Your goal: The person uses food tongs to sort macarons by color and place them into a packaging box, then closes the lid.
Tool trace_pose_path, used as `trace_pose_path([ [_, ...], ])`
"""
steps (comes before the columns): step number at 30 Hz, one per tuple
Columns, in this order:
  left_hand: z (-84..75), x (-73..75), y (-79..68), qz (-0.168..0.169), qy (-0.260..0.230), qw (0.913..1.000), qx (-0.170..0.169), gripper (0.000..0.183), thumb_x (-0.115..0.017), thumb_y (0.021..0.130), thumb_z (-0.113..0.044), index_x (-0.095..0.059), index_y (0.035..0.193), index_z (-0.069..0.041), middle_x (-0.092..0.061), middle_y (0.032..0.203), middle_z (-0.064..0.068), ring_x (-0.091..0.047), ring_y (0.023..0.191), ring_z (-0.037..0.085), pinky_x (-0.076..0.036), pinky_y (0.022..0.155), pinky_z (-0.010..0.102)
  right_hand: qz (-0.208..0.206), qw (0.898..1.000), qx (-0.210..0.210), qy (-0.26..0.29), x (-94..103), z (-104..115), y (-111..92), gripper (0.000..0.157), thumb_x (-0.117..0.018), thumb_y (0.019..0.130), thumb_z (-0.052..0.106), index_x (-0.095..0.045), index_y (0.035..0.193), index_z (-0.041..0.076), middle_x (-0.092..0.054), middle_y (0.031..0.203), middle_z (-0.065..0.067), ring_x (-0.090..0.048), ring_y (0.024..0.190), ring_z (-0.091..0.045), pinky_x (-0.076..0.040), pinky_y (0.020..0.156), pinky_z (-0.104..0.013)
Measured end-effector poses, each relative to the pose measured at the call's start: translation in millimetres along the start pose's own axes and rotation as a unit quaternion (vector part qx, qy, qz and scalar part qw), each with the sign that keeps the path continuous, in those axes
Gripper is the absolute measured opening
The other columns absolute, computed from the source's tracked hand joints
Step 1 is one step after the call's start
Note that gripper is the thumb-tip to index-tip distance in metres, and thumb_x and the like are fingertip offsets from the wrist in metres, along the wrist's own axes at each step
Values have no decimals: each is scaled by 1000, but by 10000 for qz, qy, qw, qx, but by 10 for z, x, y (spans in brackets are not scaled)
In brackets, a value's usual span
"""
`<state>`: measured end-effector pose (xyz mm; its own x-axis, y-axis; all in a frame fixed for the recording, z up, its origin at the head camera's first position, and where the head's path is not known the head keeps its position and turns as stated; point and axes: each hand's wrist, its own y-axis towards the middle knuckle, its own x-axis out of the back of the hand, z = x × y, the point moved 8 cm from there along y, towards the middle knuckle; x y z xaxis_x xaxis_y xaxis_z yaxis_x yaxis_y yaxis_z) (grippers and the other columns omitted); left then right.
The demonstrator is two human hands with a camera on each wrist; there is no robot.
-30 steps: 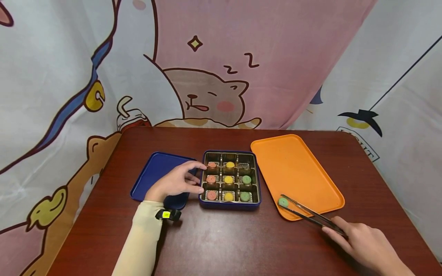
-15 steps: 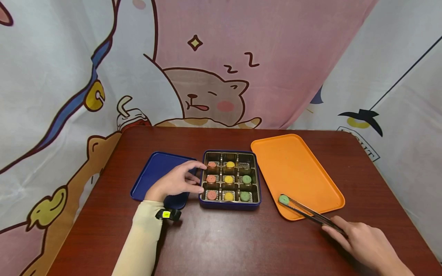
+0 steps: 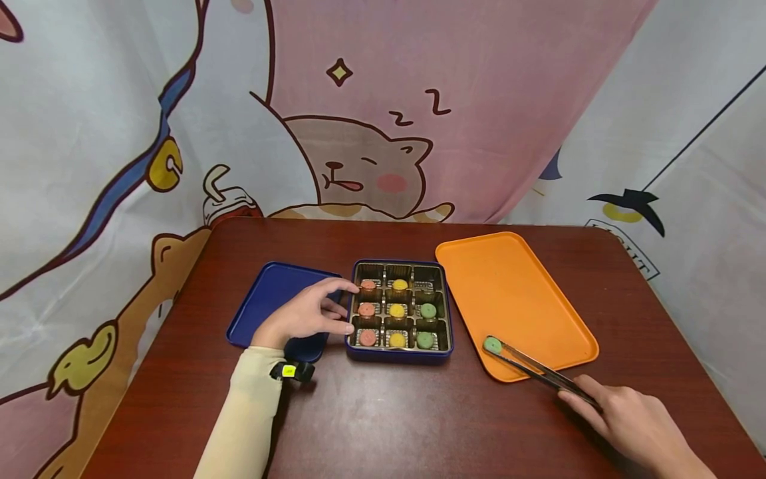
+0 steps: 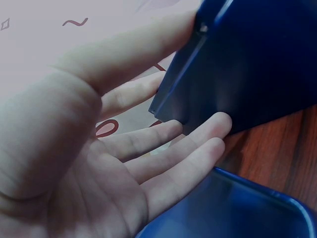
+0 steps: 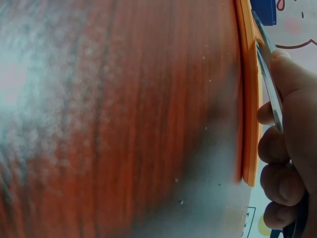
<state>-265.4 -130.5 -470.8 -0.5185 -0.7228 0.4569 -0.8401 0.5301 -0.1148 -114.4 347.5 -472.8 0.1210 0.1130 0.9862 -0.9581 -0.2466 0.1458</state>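
Observation:
My right hand (image 3: 637, 422) grips a pair of metal tongs (image 3: 547, 376), also seen edge-on in the right wrist view. The tips of the tongs stand on either side of a green round cookie (image 3: 493, 345) at the near left corner of an orange tray (image 3: 517, 293). With thumb and forefinger apart, my left hand (image 3: 302, 315) touches the left side of a blue box (image 3: 397, 357). Its divided insert holds pink cookies (image 3: 367, 310) on the left, yellow cookies (image 3: 397, 311) in the middle column and two green cookies (image 3: 427, 311) on the right. The far right compartment holds none.
A blue lid (image 3: 272, 296) lies left of the box, partly beneath my left hand. All stand on a dark red-brown wooden table (image 3: 383, 419). A printed cartoon curtain (image 3: 479, 120) hangs behind the table's far edge.
The tongs' arms have drawn closer together around the green cookie, which has shifted very slightly. My left hand and the box keep their places.

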Motion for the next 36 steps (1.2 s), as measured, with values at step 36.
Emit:
trace_pose_path([
  [36,17,2,-1,26,-86,10000,-10,71,-91,85,-24,-57,148,-19,-44,159,8,-71,113,26,-61,94,42,-583,9982,99,57,182,120,301,39,-81,92,41,-47,80,27,-23,56,13,-23,48,-4,-20,45,-26],
])
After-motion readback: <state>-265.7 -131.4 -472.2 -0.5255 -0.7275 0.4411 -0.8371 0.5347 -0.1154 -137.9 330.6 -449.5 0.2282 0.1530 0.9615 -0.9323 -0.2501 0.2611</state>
